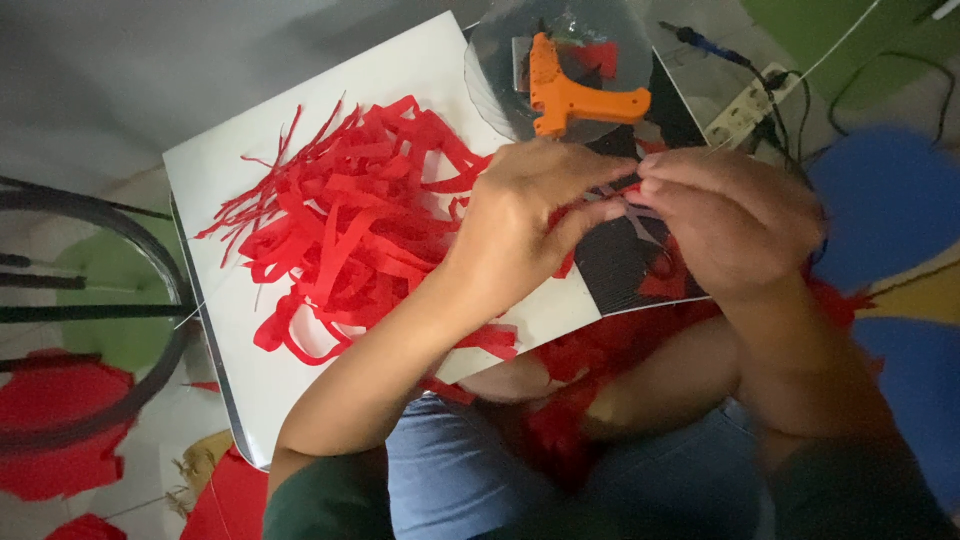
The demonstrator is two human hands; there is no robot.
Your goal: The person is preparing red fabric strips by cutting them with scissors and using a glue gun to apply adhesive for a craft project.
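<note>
While pinching one red paper strip (598,196): two hands, left hand (525,225), right hand (735,220), each grip closed on it.

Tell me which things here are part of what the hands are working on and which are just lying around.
In use: left hand and right hand pinching a red strip; strip pile; white board; glue gun on a clear plate.

Lying about: power strip; black hoop; blue cutout.

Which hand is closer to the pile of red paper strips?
Left. The left hand lies at the right edge of the strip pile, touching it. The right hand is farther right, over the dark sheet.
</note>
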